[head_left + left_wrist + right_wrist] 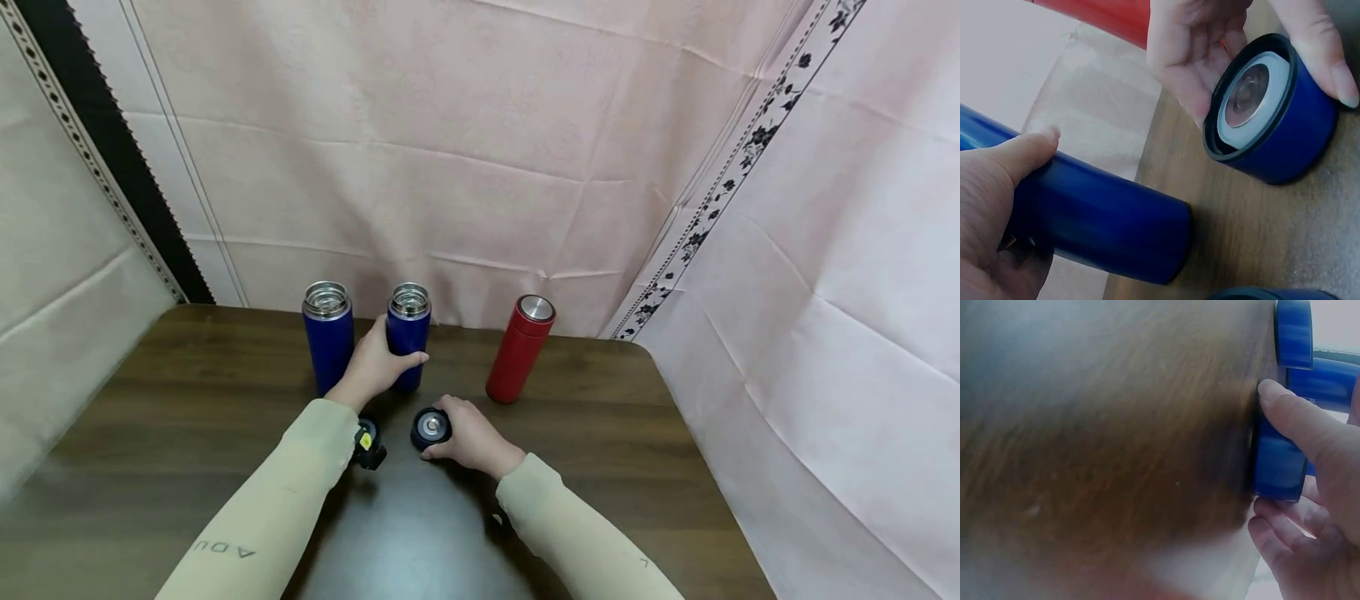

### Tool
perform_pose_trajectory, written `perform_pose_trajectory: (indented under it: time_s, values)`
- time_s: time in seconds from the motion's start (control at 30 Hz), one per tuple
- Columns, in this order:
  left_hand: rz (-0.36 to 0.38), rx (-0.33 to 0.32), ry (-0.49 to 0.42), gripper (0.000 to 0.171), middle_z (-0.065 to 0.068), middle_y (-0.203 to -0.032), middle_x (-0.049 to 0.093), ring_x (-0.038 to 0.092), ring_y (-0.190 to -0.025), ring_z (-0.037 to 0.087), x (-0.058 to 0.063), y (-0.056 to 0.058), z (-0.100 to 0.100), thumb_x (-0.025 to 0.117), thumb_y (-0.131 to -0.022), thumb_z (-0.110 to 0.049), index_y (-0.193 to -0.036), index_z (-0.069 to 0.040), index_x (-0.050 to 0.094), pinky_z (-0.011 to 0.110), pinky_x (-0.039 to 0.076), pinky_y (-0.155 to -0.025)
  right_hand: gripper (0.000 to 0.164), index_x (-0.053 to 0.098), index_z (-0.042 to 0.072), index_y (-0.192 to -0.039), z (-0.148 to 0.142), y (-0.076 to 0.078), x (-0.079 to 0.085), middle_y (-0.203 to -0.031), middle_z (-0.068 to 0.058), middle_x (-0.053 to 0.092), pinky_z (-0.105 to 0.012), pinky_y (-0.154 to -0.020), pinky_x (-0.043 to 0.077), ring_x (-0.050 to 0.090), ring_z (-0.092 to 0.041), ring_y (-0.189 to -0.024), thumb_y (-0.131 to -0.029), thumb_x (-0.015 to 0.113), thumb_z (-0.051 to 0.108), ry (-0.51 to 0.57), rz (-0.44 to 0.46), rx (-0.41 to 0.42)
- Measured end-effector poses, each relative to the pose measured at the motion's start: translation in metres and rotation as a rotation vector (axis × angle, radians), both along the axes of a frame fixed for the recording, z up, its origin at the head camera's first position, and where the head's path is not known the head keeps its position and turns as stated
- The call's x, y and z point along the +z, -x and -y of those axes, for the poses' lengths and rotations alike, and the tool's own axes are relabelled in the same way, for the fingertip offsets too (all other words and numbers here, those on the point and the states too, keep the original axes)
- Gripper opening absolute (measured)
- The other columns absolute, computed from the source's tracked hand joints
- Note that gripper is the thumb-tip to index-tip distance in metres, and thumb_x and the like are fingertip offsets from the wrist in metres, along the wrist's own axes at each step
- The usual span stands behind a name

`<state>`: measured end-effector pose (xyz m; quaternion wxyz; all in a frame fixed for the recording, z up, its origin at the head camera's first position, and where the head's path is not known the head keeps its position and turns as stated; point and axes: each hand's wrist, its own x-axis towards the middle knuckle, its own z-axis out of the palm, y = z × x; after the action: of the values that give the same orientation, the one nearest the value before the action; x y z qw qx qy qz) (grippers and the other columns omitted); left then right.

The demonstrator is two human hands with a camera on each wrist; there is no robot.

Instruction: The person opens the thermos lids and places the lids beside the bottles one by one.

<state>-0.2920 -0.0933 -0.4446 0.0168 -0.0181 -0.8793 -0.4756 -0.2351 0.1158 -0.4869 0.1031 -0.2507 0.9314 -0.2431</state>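
Observation:
My left hand (377,362) grips an uncapped blue thermos bottle (408,332) around its body, thumb on the near side. The bottle stands upright on the table with its steel mouth bare. In front of it my right hand (471,437) holds a blue bottle lid (1313,134) by its sides, thumb and fingers on opposite edges. This lid lies with its hollow inside facing up. A second blue lid (1294,334) sits beside it, partly hidden by the left wrist in the head view. Left of the gripped bottle stands another uncapped blue bottle (328,346).
A red thermos bottle (519,354) with a steel-topped lid stands at the back right. The brown wooden table (600,467) ends at pale cloth curtains (450,125) behind and on both sides.

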Motion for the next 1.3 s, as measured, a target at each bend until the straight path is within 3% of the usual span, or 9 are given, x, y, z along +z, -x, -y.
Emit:
perform_pose_trajectory:
  time_s: [0.23,0.4,0.5,0.7,0.83,1.0,1.13,1.3]
  values:
    - [-0.019,-0.012,0.013,0.109,0.019,-0.149,0.034,0.039,-0.133,0.036,-0.001,-0.004,-0.001,0.074,-0.078,-0.055,-0.154,-0.010,0.009,0.056,0.032,-0.106,0.087,0.041,0.016,-0.144,-0.007,-0.005,0.006,-0.136,-0.001,0.051,-0.037,-0.101,0.043,0.048,-0.016,-0.120,-0.074,0.080,0.050,-0.008,0.020,-0.006]
    - [-0.032,-0.037,0.067,0.113,0.023,-0.155,0.020,0.027,-0.139,0.039,0.000,-0.017,0.002,0.071,-0.080,-0.057,-0.155,-0.010,0.001,0.059,0.026,-0.108,0.084,0.041,0.016,-0.145,-0.024,-0.009,0.020,-0.140,0.001,0.048,-0.039,-0.102,0.042,0.047,-0.015,-0.125,-0.078,0.075,0.054,0.029,-0.033,-0.011]
    - [-0.043,-0.048,0.081,0.113,0.023,-0.155,0.019,0.026,-0.139,0.039,0.002,-0.028,0.004,0.070,-0.080,-0.058,-0.155,-0.011,0.000,0.058,0.028,-0.107,0.082,0.043,0.017,-0.145,-0.040,-0.010,0.034,-0.141,0.001,0.048,-0.039,-0.102,0.042,0.046,-0.015,-0.126,-0.079,0.073,0.055,0.047,-0.067,-0.028]
    - [-0.104,-0.064,0.047,0.110,0.020,-0.154,0.020,0.033,-0.137,0.036,0.008,-0.050,0.004,0.068,-0.079,-0.061,-0.155,-0.015,0.004,0.053,0.036,-0.105,0.076,0.046,0.020,-0.140,-0.071,-0.009,0.066,-0.134,0.003,0.052,-0.038,-0.097,0.046,0.053,-0.016,-0.118,-0.078,0.075,0.053,0.124,-0.148,-0.102]
    - [-0.133,-0.008,0.053,0.100,0.021,-0.150,0.026,0.040,-0.131,0.036,0.006,-0.065,0.002,0.070,-0.082,-0.054,-0.153,-0.010,0.014,0.053,0.041,-0.099,0.074,0.047,0.023,-0.138,-0.084,-0.010,0.081,-0.128,0.007,0.054,-0.037,-0.091,0.050,0.054,-0.011,-0.110,-0.077,0.077,0.050,0.187,-0.155,-0.147]
    - [-0.207,0.068,0.045,0.085,0.018,-0.138,0.041,0.050,-0.120,0.033,0.006,-0.083,-0.009,0.074,-0.084,-0.043,-0.145,-0.007,0.027,0.049,0.047,-0.093,0.071,0.047,0.027,-0.137,-0.092,-0.016,0.098,-0.123,0.009,0.054,-0.034,-0.089,0.050,0.054,-0.010,-0.107,-0.077,0.077,0.051,0.270,-0.186,-0.141]
    - [-0.251,0.044,0.017,0.084,0.015,-0.133,0.045,0.051,-0.118,0.030,0.007,-0.089,-0.019,0.075,-0.083,-0.041,-0.144,-0.007,0.029,0.045,0.048,-0.094,0.070,0.047,0.029,-0.136,-0.098,-0.019,0.111,-0.123,0.008,0.055,-0.036,-0.089,0.051,0.055,-0.014,-0.108,-0.077,0.078,0.050,0.304,-0.225,-0.149]
    - [-0.238,-0.007,-0.004,0.085,0.013,-0.133,0.046,0.051,-0.119,0.027,0.005,-0.087,-0.031,0.075,-0.082,-0.043,-0.145,-0.009,0.029,0.042,0.047,-0.095,0.070,0.048,0.024,-0.138,-0.105,-0.017,0.123,-0.124,0.003,0.057,-0.037,-0.091,0.049,0.056,-0.014,-0.107,-0.079,0.077,0.048,0.330,-0.270,-0.166]
